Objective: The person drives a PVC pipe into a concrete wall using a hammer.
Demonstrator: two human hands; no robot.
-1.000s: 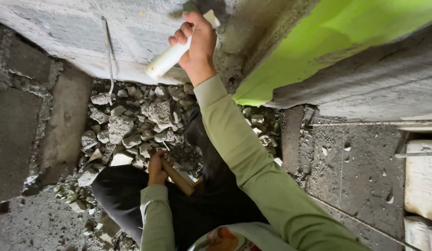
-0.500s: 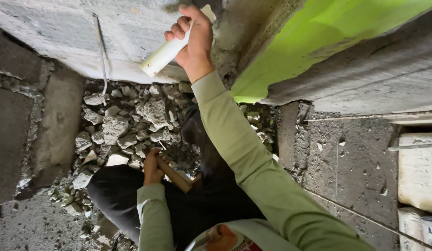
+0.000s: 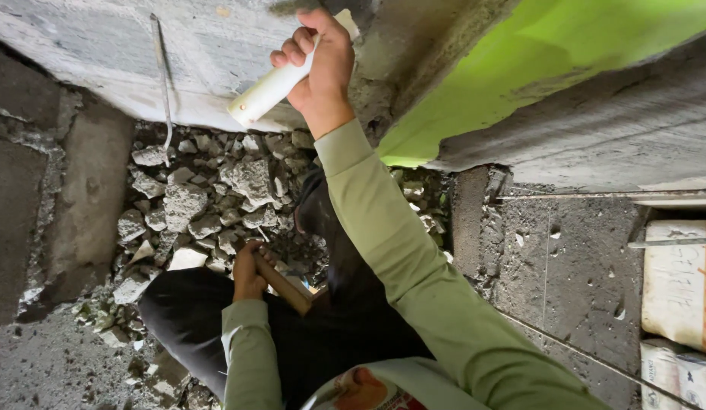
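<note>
Raised a little higher than a moment ago, my right hand (image 3: 320, 64) grips the white plastic pipe (image 3: 271, 87) slanting down-left against the grey concrete wall (image 3: 102, 53), while my left hand (image 3: 249, 275), far lower, clasps a wooden handle (image 3: 283, 286) over rubble (image 3: 209, 197).

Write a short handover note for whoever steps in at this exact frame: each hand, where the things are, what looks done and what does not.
Right hand: raised, fist shut around a white tube, its upper end pressed against the grey concrete wall.
Left hand: low by the knee, gripping a wooden handle; its head is hidden behind the leg.
Around: broken stone rubble heaped at the wall's foot, a thin metal rod hanging on the wall, a green panel to the right, sacks at the far right.
Done: tube set against the wall.
Left: the handle is not raised; no strike is under way.
</note>
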